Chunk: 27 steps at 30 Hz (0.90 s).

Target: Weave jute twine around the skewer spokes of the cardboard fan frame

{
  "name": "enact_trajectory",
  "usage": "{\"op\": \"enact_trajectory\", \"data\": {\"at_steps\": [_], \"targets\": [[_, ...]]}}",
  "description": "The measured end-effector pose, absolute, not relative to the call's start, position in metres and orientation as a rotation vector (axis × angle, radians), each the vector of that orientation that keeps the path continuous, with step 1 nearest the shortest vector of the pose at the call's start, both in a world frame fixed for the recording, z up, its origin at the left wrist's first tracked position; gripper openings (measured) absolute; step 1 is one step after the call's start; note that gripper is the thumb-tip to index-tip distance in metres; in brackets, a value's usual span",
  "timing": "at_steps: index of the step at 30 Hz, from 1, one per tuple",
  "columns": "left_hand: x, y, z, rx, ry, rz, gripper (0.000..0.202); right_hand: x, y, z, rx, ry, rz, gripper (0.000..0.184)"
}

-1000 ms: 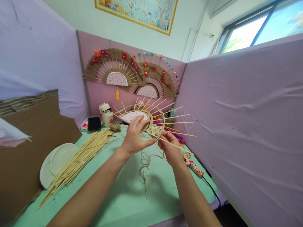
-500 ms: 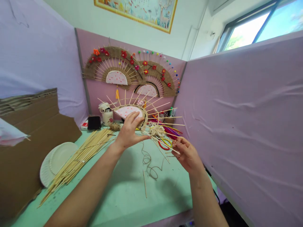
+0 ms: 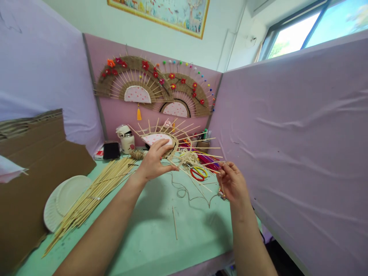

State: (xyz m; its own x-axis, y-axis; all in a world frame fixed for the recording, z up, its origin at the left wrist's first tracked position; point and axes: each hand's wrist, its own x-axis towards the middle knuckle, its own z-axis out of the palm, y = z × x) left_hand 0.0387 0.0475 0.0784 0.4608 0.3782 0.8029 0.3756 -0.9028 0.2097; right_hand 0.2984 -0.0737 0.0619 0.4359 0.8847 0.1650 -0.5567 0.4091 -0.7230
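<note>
A half-round fan frame (image 3: 157,138) with a pink spotted centre, a woven twine rim and thin sticks fanning outward is held above the table. My left hand (image 3: 156,159) grips its lower right part, fingers over the face and thumb stretched out along the near sticks. To the right, my right hand (image 3: 232,180) is closed in a pinch on twine (image 3: 211,164) by the tips of the lowest sticks. Loose twine (image 3: 181,191) curls over the table below and runs up toward this hand.
A bundle of bamboo sticks (image 3: 92,199) lies at left beside white paper plates (image 3: 53,207) and cardboard (image 3: 37,165). Scissors (image 3: 197,174) and pipe cleaners (image 3: 208,161) lie behind the right hand. Finished fans (image 3: 132,71) hang on the back panel. One short stick (image 3: 174,223) lies in front.
My right hand has moved up and slightly right, drawing the twine along, and the loose coil on the table has shifted. My left hand keeps its hold while the fan tilts a little.
</note>
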Motion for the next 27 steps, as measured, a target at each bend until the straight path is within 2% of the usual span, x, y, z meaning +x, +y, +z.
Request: {"op": "enact_trajectory", "data": {"at_steps": [12,18,27], "targets": [[0.045,0.039,0.080,2.606,0.578,1.451,0.073,0.267,-0.032,0.056,-0.579,-0.340,1.184,0.015],[0.035,0.044,0.084,2.603,0.696,1.503,0.072,0.277,-0.069,0.064,-0.498,-0.490,1.037,0.024],[0.033,0.048,0.083,2.651,0.752,1.472,0.073,0.278,-0.104,0.082,-0.538,-0.809,0.787,0.017]]}}
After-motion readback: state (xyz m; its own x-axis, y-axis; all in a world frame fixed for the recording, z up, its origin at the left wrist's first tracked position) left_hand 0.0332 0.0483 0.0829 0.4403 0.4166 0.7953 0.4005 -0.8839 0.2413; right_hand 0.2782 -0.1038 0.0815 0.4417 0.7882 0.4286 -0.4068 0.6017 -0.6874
